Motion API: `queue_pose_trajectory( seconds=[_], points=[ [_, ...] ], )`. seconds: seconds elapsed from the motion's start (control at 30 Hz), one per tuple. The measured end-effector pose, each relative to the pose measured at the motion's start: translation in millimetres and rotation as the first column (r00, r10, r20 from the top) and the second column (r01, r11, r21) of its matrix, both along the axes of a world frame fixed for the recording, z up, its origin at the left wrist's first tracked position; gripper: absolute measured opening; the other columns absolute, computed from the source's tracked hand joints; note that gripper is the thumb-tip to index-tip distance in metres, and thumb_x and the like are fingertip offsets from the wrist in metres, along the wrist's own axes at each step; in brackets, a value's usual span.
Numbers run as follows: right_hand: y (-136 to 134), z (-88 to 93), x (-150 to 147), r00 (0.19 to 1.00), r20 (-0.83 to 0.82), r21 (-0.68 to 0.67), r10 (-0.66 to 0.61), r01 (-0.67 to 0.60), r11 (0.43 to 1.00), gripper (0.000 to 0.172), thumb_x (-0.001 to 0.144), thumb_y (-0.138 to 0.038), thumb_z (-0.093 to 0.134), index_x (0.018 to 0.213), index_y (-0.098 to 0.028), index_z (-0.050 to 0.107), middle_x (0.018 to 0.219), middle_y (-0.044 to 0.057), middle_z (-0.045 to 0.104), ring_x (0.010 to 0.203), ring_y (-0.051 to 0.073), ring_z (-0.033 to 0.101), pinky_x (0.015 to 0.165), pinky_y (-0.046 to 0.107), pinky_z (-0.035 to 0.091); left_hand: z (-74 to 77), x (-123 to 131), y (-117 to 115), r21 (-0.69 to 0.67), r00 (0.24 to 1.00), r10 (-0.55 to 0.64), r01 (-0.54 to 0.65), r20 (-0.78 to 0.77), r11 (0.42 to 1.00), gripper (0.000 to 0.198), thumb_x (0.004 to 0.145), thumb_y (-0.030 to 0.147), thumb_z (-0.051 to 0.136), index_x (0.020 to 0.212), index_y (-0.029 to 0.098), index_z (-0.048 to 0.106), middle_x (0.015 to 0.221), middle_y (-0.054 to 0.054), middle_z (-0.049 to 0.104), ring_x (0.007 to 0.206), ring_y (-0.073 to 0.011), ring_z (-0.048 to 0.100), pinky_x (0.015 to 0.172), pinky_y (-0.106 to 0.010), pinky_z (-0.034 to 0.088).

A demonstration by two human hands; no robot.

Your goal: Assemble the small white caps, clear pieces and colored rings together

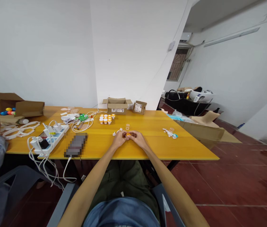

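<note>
Clear plastic is seen in the small cup (127, 126); from it, matt cardboard is shown by the open carton (117, 106) at eleven o'clock, and smooth wood grain by the tabletop (147, 124).

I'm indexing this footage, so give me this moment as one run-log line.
left hand: holding small orange piece | right hand: holding same piece | nearby: clear cup | beyond: orange-topped containers, open carton

The yellow wooden bench (152, 151) carries a cluster of orange-and-white tubs (105, 119). Behind the cluster stands an open cardboard box (114, 106); left of it, a green packet (83, 117); nearer and left, a power strip (61, 133) and dark phone (76, 145); to its right, a clear cup (127, 127).
</note>
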State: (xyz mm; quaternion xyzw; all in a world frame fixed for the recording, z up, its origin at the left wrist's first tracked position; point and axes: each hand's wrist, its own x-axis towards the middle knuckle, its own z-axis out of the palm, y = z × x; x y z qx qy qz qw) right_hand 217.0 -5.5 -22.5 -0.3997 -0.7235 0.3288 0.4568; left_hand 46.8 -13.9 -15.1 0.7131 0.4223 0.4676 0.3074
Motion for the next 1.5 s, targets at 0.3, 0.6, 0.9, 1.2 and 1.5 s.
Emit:
queue_pose_trajectory(
  seconds=[0.3,0.6,0.9,1.2,1.5],
  points=[
    [0.9,-1.5,-0.1,1.0,0.01,0.033,0.005,-0.005,0.999,0.026,0.077,-0.043,0.072,0.092,-0.022,0.076,0.088,0.005,0.076,0.076,0.02,0.067,0.071,0.032,0.054,-4.2,-0.3,2.5,-0.008,1.0,0.017,-0.017,0.007,1.0,0.022,0.069,0.013,0.078,0.089,0.019,0.074,0.087,-0.003,0.077,0.082,-0.0195,0.071,0.081,-0.034,0.058],
    [0.5,-0.8,-1.0,1.0,0.021,0.036,0.01,-0.01,0.999,0.025,0.078,-0.041,0.071,0.093,-0.022,0.075,0.09,0.005,0.076,0.078,0.02,0.067,0.073,0.032,0.054,-0.5,0.4,-0.3,-0.009,1.0,0.005,-0.005,0.027,1.0,0.021,0.068,0.01,0.076,0.087,0.019,0.073,0.086,-0.003,0.077,0.082,-0.0192,0.071,0.081,-0.034,0.058],
    [0.1,0.9,0.2,1.0,0.009,0.006,0.015,-0.015,1.0,0.023,0.079,-0.039,0.069,0.093,-0.021,0.075,0.091,0.005,0.077,0.079,0.021,0.069,0.075,0.033,0.056,-1.6,0.5,0.9,0.005,1.0,0.01,-0.01,-0.009,1.0,0.019,0.07,0.013,0.076,0.088,0.02,0.074,0.085,-0.002,0.077,0.082,-0.0188,0.071,0.081,-0.033,0.058],
    [-1.5,1.3,-1.3,1.0,-0.004,0.005,0.011,-0.011,1.0,0.024,0.08,-0.042,0.07,0.091,-0.022,0.075,0.091,0.005,0.078,0.081,0.022,0.07,0.077,0.035,0.057,0.4,0.2,-0.9,-0.004,1.0,0.008,-0.008,-0.004,1.0,0.018,0.07,0.014,0.076,0.087,0.019,0.074,0.083,-0.002,0.077,0.08,-0.0184,0.071,0.08,-0.033,0.058],
    [-1.0,0.7,-1.4,1.0,0.01,0.003,0.025,-0.025,1.0,0.026,0.08,-0.044,0.07,0.092,-0.022,0.075,0.089,0.005,0.077,0.079,0.021,0.069,0.075,0.034,0.056,-0.8,1.2,-0.3,-0.002,1.0,0.008,-0.008,0.03,1.0,0.02,0.068,0.012,0.078,0.086,0.019,0.073,0.084,-0.003,0.076,0.08,-0.0187,0.072,0.08,-0.034,0.059]
  ],
)
